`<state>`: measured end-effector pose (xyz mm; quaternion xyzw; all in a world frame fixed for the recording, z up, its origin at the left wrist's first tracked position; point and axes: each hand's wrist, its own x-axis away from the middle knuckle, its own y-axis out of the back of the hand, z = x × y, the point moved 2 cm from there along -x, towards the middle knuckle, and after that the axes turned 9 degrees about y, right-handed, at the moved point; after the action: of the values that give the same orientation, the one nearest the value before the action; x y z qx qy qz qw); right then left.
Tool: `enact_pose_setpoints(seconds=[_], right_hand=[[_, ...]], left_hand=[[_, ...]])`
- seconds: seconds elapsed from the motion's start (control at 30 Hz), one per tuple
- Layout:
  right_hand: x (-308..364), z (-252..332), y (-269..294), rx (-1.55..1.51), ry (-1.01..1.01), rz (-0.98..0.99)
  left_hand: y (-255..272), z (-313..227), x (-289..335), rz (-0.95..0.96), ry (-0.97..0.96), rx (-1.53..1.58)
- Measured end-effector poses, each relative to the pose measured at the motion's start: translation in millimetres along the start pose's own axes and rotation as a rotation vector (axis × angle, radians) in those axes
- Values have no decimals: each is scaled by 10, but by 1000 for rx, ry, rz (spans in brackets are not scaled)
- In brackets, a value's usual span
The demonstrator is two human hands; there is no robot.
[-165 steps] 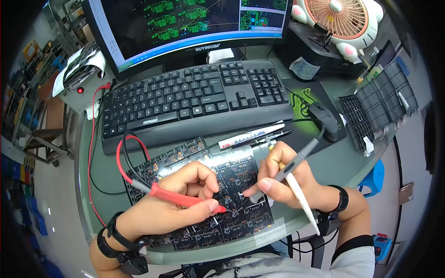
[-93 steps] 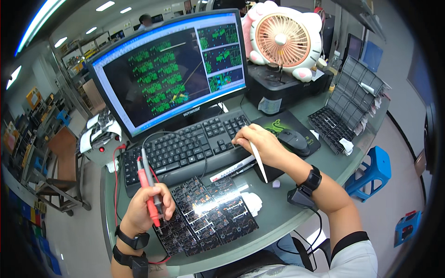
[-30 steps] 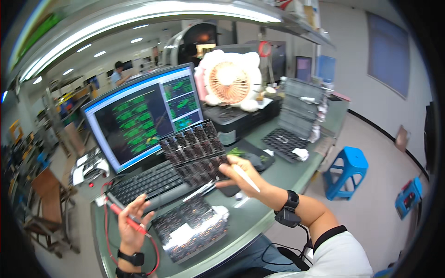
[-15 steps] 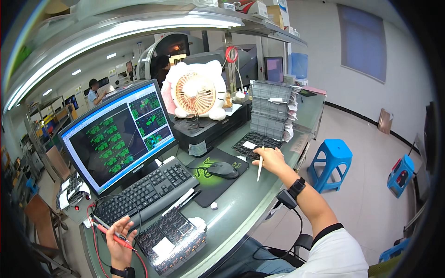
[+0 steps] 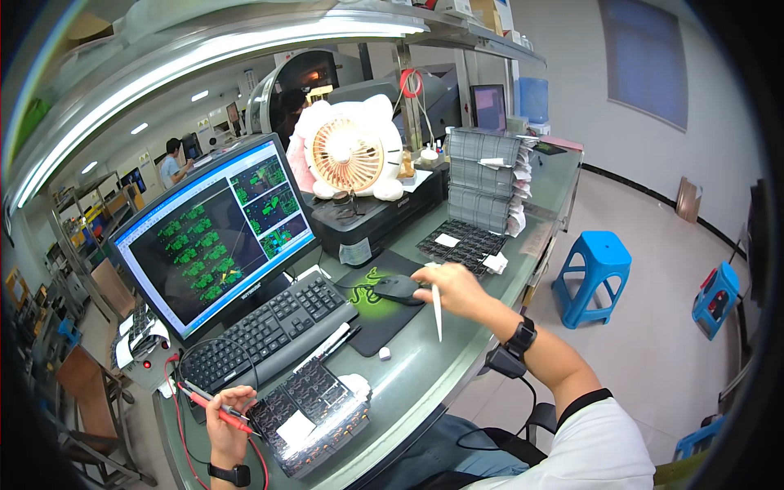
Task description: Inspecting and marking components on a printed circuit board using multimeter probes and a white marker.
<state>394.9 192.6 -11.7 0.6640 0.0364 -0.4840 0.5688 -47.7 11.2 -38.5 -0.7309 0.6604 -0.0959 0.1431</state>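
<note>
My left hand (image 5: 229, 425) is closed around red test probes (image 5: 232, 420), whose leads trail over the left edge of the bench. Beside it lies a black circuit board panel (image 5: 314, 384) with a white paper slip (image 5: 295, 429) on top. Between the fingers of my right hand (image 5: 459, 291) is a slim white pen-like stick (image 5: 438, 314), its tip pointing down. The fingertips are at the right end of a black computer mouse (image 5: 397, 287), which rests on a black and green mouse pad (image 5: 376, 322); whether they touch it I cannot tell.
A monitor (image 5: 214, 233) with green board layouts stands behind the keyboard (image 5: 273, 327). Farther back, a lit white fan (image 5: 347, 155) sits on a black printer (image 5: 359, 219). Stacked boards (image 5: 482, 175) rise behind another panel (image 5: 457, 242). Blue stools (image 5: 592, 273) are on the floor; a person (image 5: 171, 163) is far off.
My right hand has moved left and nearer, from the far circuit board panel to the mouse, still holding the white stick. My left hand keeps the probes beside the near panel.
</note>
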Motion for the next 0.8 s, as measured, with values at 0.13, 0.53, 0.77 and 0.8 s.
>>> enact_pose_setpoints(seconds=[0.13, 0.53, 0.77, 0.8], right_hand=[[-204, 791, -79, -232, 204, 174], [-53, 1650, -386, -171, 520, 465], [-228, 1651, -327, -352, 512, 562], [-340, 1629, -305, -364, 518, 568]], left_hand=[[61, -4, 48, 20, -7, -31], [5, 2, -20, 122, 17, -44], [-22, -6, 29, 119, 51, -79], [-30, -9, 33, 105, 56, -77]])
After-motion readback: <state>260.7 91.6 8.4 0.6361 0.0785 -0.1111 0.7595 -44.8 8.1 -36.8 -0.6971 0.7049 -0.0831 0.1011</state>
